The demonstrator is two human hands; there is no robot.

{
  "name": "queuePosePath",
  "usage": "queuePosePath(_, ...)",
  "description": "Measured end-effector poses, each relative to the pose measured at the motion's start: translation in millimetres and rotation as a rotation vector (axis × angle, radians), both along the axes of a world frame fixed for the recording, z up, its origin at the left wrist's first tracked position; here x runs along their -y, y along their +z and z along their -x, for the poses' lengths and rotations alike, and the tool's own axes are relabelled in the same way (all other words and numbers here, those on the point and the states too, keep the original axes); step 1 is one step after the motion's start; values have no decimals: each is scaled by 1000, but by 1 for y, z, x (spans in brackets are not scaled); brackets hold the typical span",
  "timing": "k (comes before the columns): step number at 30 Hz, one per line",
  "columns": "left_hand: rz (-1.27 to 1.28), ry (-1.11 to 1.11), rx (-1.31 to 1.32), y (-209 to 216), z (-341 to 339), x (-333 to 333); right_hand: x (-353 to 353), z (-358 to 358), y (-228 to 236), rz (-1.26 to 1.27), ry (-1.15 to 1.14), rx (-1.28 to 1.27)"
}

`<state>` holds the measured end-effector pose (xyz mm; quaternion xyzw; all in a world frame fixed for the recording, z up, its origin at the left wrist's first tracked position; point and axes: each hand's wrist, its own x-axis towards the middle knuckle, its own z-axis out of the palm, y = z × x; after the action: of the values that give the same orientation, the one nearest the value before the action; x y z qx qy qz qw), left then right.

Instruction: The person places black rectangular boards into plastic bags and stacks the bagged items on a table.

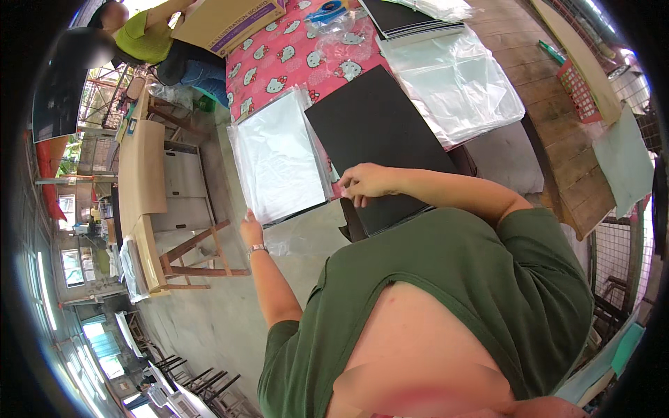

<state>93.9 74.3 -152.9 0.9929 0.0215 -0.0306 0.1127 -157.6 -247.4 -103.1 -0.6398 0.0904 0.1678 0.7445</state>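
From the head camera, the left hand point(251, 228) pinches the lower corner of a clear plastic sleeve point(279, 159) holding a dark sheet. Just to its right, the right hand point(364, 182) grips the near edge of a black board point(376, 132) (fingers curled), on the pink patterned cloth point(293, 49).

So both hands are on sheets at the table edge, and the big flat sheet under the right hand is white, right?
Not quite. The head view shows the right hand on a large flat black sheet, not a white one. The left hand touches the clear plastic-sleeved sheet at the table edge.
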Motion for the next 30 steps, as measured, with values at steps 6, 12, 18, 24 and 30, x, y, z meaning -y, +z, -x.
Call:
queuePosePath(6,732,-484,-31,121,107,123,22,-4,30,298,-228,466)
queuePosePath(12,1606,-805,-727,169,179,212,25,-3,68,-218,-163,495)
queuePosePath(18,1652,-716,-728,164,181,231,73,24,76,-123,-348,514)
queuePosePath(24,1461,-653,-504,156,188,243,77,26,76,218,-469,458)
queuePosePath(30,1424,-568,-801,142,176,217,69,18,95,-541,-519,314)
